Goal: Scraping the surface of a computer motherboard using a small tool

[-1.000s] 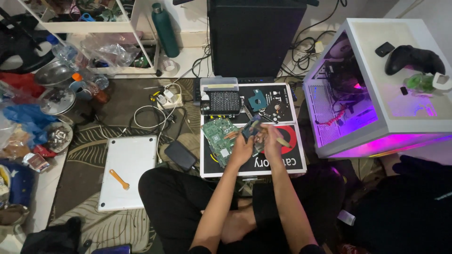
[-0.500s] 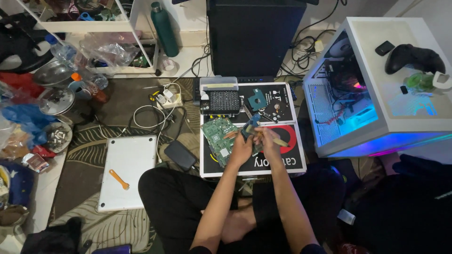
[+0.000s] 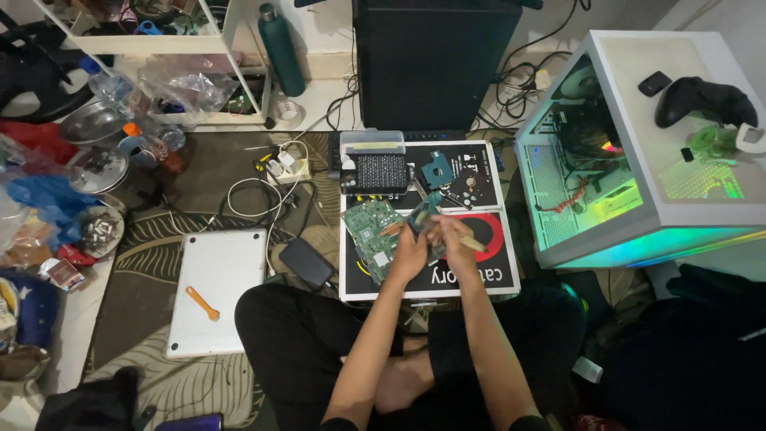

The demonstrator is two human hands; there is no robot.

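At the centre of the frame both hands meet over a black mat [image 3: 479, 275]. The left hand [image 3: 409, 254] is closed around a small teal-grey part [image 3: 424, 212], and the right hand [image 3: 456, 239] is curled about a thin tan stick-like tool [image 3: 471, 239] just beside it; what the part is, is too small to tell. A green circuit board [image 3: 373, 231] lies on the mat, touching the left hand's side. Above it sits a black finned heat sink [image 3: 373, 171] and a small teal square piece [image 3: 438, 168].

At the right, a white computer case [image 3: 678, 199] glows with coloured light; its inner parts show through the side panel, and a black game controller [image 3: 706, 100] rests on top. At the upper left, a white shelf [image 3: 159, 40] holds clutter and clear bags. At lower left, a closed silver laptop [image 3: 214, 291] carries an orange pry tool [image 3: 203, 303].
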